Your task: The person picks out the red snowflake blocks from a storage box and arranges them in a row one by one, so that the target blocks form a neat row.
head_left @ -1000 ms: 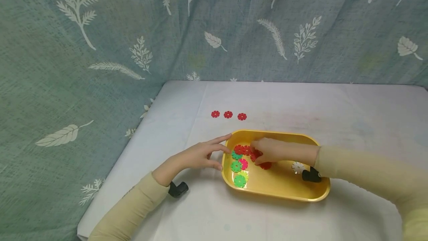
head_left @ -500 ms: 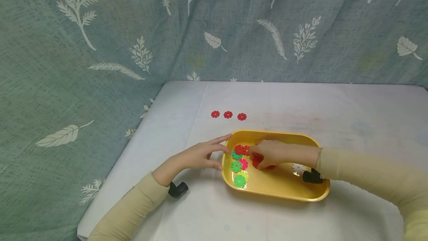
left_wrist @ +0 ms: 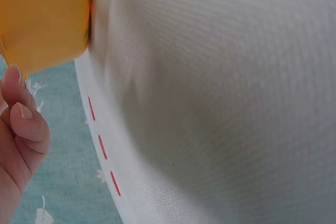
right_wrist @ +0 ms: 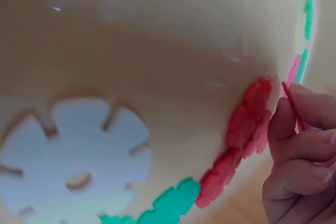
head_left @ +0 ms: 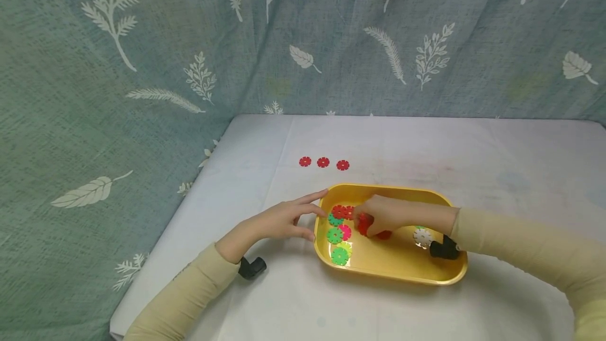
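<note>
Inside a yellow tray [head_left: 393, 264], my right hand [head_left: 384, 213] pinches a thin red notched disc [right_wrist: 294, 107] between thumb and fingertips, seen edge-on in the right wrist view. Several other red discs [right_wrist: 249, 121] lie just beside those fingertips. My left hand [head_left: 284, 220] is at the tray's left end, its spread fingers touching the rim. In the left wrist view, other fingers of that hand [left_wrist: 23, 124] are loosely bent below the tray wall. Along the tray's left side lie green discs [head_left: 334, 236], a pink disc [head_left: 345, 232] and a yellow disc [head_left: 346, 248].
Three red discs [head_left: 323, 162] lie in a row on the white cloth [head_left: 265, 304] behind the tray. A white disc [right_wrist: 79, 150] and green discs [right_wrist: 170, 203] lie toward the tray's right end, partly under my right forearm. A patterned curtain [head_left: 331, 41] hangs behind the table.
My right hand has shifted slightly within the tray among the red discs, which have moved a little under its fingers. My left hand and the row on the cloth stay put.
</note>
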Available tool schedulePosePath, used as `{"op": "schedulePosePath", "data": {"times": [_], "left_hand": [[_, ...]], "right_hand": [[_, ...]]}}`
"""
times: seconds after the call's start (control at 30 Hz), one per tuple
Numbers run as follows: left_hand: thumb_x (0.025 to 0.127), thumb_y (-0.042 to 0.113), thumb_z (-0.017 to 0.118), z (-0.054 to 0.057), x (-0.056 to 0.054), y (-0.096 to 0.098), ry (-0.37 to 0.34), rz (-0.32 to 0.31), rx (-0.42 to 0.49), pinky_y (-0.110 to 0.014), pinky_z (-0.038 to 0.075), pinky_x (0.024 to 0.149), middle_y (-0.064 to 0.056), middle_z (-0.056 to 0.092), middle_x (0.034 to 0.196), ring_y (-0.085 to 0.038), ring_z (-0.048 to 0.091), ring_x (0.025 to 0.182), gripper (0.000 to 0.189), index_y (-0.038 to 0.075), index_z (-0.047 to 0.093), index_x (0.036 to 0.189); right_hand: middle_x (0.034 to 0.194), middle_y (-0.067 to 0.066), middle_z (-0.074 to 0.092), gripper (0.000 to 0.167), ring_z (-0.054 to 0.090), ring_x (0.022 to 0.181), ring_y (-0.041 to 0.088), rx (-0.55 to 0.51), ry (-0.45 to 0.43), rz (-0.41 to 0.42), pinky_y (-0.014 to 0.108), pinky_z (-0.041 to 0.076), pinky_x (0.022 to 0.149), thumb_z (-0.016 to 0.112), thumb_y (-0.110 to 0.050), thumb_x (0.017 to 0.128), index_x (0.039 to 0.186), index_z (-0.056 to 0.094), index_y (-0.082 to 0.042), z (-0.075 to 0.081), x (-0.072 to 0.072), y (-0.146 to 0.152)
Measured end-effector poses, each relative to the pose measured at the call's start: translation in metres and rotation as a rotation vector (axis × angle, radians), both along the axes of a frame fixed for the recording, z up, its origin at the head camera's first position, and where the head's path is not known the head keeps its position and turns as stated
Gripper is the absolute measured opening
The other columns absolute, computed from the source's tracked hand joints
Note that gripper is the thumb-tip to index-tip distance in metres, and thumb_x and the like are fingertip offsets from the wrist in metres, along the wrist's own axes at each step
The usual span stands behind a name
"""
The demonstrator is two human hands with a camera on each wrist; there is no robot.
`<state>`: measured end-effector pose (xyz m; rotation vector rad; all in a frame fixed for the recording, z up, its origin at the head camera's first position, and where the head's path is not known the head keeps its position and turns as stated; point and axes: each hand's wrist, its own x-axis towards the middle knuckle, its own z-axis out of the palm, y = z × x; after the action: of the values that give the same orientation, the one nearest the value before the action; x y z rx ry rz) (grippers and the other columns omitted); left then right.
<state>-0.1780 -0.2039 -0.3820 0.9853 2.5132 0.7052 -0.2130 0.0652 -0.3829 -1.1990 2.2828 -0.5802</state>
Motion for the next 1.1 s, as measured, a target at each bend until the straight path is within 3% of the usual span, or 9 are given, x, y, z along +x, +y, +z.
{"op": "schedulePosePath", "data": {"times": [0.2, 0.43, 0.63, 0.83, 0.93, 1.1], "left_hand": [[0.075, 0.042, 0.069, 0.0, 0.0, 0.0, 0.0, -0.004, 0.003, -0.02, 0.043, 0.061, 0.01, 0.018, 0.152, -0.012, 0.049, 0.066, 0.053, 0.021, 0.056, 0.121], [0.075, 0.042, 0.069, 0.0, 0.0, 0.001, -0.012, -0.001, 0.012, -0.021, 0.044, 0.062, 0.009, 0.018, 0.152, -0.017, 0.054, 0.08, 0.053, 0.02, 0.056, 0.122], [0.075, 0.041, 0.07, 0.001, 0.0, 0.001, -0.019, 0.011, 0.006, -0.021, 0.045, 0.063, 0.01, 0.018, 0.152, -0.017, 0.054, 0.092, 0.053, 0.021, 0.056, 0.121], [0.076, 0.04, 0.07, 0.001, 0.0, 0.002, -0.052, 0.027, -0.005, -0.022, 0.046, 0.064, 0.013, 0.015, 0.152, -0.015, 0.048, 0.105, 0.051, 0.023, 0.056, 0.122], [0.077, 0.041, 0.069, 0.0, -0.001, 0.001, -0.077, 0.035, -0.007, -0.022, 0.046, 0.065, 0.016, 0.013, 0.152, -0.013, 0.047, 0.106, 0.049, 0.024, 0.055, 0.122], [0.079, 0.042, 0.068, -0.002, -0.002, 0.0, -0.12, 0.038, -0.004, -0.023, 0.045, 0.063, 0.018, 0.01, 0.152, -0.014, 0.053, 0.084, 0.047, 0.026, 0.054, 0.12]], "right_hand": [[0.071, -0.006, 0.055, 0.018, 0.047, 0.062, 0.007, -0.024, -0.088, -0.066, 0.019, 0.042, 0.053, 0.072, -0.009, 0.077, 0.093, 0.063, -0.011, 0.011, -0.003, 0.004], [0.074, -0.001, 0.059, 0.022, 0.05, 0.064, 0.012, -0.09, -0.101, -0.176, 0.022, 0.047, 0.059, 0.069, -0.006, 0.079, 0.1, 0.062, -0.007, 0.038, -0.015, 0.011], [0.081, 0.004, 0.063, 0.024, 0.053, 0.065, 0.021, -0.153, -0.124, -0.298, 0.03, 0.051, 0.062, 0.067, -0.008, 0.082, 0.105, 0.06, -0.008, 0.058, -0.035, 0.018], [0.076, 0.007, 0.06, 0.031, 0.05, 0.057, 0.021, -0.181, -0.165, -0.403, 0.028, 0.048, 0.058, 0.065, -0.013, 0.085, 0.114, 0.055, -0.007, 0.065, -0.058, 0.019], [0.076, 0.007, 0.06, 0.031, 0.054, 0.06, 0.02, -0.207, -0.191, -0.444, 0.028, 0.05, 0.062, 0.063, -0.013, 0.086, 0.115, 0.054, -0.006, 0.065, -0.07, 0.018], [0.091, 0.013, 0.063, 0.033, 0.058, 0.069, 0.02, -0.24, -0.23, -0.479, 0.03, 0.053, 0.07, 0.062, -0.011, 0.087, 0.118, 0.053, -0.003, 0.063, -0.089, 0.014]]}}
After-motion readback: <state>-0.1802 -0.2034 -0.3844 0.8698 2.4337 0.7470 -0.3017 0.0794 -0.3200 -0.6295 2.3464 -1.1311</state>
